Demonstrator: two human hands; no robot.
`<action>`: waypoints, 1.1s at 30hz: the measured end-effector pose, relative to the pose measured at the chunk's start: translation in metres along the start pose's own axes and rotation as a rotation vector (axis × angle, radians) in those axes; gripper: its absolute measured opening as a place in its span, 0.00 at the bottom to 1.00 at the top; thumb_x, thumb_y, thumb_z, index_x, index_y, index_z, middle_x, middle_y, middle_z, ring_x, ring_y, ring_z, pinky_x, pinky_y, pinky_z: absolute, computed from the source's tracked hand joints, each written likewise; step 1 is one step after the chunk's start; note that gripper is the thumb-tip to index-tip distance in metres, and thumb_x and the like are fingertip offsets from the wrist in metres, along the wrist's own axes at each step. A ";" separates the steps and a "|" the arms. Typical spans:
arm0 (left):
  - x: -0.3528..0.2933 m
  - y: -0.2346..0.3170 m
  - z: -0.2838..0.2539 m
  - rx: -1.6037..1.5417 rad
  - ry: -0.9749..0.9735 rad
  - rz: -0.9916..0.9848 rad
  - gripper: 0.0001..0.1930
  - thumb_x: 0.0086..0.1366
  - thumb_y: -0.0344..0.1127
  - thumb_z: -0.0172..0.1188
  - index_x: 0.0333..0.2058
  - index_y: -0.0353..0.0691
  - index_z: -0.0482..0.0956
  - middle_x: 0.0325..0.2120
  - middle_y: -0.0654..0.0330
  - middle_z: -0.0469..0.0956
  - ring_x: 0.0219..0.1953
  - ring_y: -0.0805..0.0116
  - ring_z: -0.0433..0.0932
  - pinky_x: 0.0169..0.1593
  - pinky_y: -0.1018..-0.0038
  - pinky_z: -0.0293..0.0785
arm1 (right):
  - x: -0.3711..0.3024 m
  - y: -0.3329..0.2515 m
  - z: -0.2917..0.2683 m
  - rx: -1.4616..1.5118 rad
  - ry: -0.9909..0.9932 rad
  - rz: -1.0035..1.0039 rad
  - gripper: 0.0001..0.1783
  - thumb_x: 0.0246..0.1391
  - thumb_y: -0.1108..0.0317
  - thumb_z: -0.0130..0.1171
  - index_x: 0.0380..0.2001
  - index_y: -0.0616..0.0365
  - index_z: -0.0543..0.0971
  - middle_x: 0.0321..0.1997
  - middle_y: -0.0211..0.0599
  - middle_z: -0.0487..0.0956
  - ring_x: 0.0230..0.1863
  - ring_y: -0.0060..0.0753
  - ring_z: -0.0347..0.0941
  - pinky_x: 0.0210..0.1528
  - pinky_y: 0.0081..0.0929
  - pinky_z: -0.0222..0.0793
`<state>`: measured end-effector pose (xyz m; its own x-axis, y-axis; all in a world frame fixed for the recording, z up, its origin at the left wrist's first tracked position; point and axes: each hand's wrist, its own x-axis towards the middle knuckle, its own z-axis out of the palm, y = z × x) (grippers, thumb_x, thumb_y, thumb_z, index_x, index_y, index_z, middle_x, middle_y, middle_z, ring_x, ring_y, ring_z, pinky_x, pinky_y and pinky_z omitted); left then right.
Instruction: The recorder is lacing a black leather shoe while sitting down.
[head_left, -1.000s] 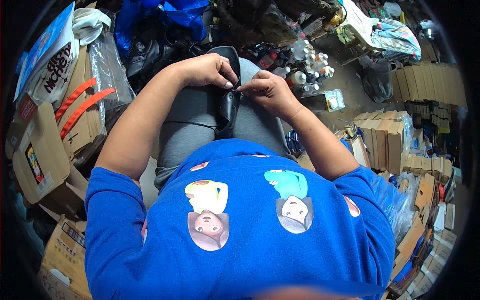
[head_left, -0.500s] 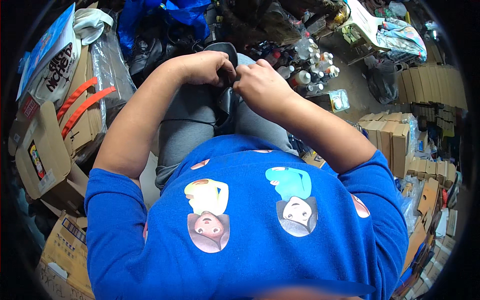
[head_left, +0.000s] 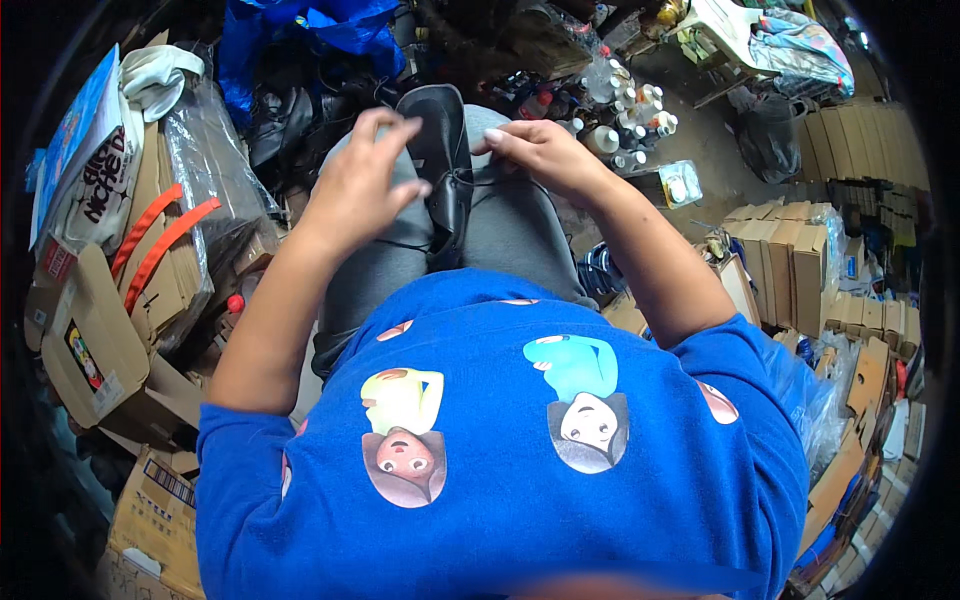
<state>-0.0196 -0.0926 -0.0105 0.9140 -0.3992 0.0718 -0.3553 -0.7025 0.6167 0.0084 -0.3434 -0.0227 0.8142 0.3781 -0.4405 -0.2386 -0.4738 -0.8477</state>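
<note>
A black leather shoe [head_left: 450,205] rests across my lap between the thighs, its dark opening pointing away from me. A thin black lace [head_left: 500,184] runs from its side over the right thigh, and another dark cord lies across the left thigh. To the left of the shoe, my left hand [head_left: 368,180] is raised with fingers spread and nothing in it. My right hand [head_left: 545,152] is at the shoe's right edge, thumb and fingers pinched together. What the pinch holds is too small to make out.
Folded cardboard [head_left: 110,330] and a white cloth bag [head_left: 105,180] are at the left. A blue bag [head_left: 310,45] and dark shoes [head_left: 280,125] lie ahead. Several bottles [head_left: 625,115] stand ahead right, near a white chair [head_left: 720,35]. Stacked cardboard boxes [head_left: 790,255] fill the right.
My hands have moved apart. The left has come back toward me and opened its fingers; the right has shifted slightly right. More of the shoe now shows between them.
</note>
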 end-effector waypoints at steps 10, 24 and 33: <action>-0.055 -0.003 -0.026 -0.221 -0.389 -0.221 0.11 0.52 0.30 0.65 0.33 0.37 0.74 0.38 0.58 0.74 0.39 0.60 0.74 0.41 0.66 0.69 | 0.003 0.035 0.001 -0.499 0.437 -0.473 0.09 0.49 0.64 0.63 0.28 0.58 0.77 0.27 0.35 0.72 0.30 0.33 0.70 0.36 0.26 0.67; -0.054 -0.099 -0.057 -0.789 -0.005 -0.491 0.19 0.67 0.47 0.54 0.23 0.39 0.72 0.25 0.64 0.75 0.29 0.74 0.72 0.35 0.75 0.67 | 0.013 0.038 -0.002 1.486 -0.021 0.011 0.24 0.67 0.50 0.37 0.20 0.51 0.64 0.15 0.23 0.57 0.17 0.21 0.51 0.31 0.24 0.56; -0.025 -0.115 -0.012 -1.946 0.292 -0.604 0.26 0.69 0.49 0.49 0.12 0.48 0.56 0.10 0.67 0.48 0.16 0.72 0.49 0.35 0.67 0.66 | -0.007 0.063 -0.013 1.179 0.062 -0.050 0.22 0.66 0.54 0.42 0.18 0.50 0.61 0.14 0.24 0.53 0.15 0.22 0.48 0.29 0.29 0.57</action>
<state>0.0008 0.0048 -0.0736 0.8783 -0.1826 -0.4419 0.3883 0.8116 0.4365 -0.0058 -0.3861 -0.0695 0.8531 0.3208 -0.4115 -0.5204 0.5793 -0.6273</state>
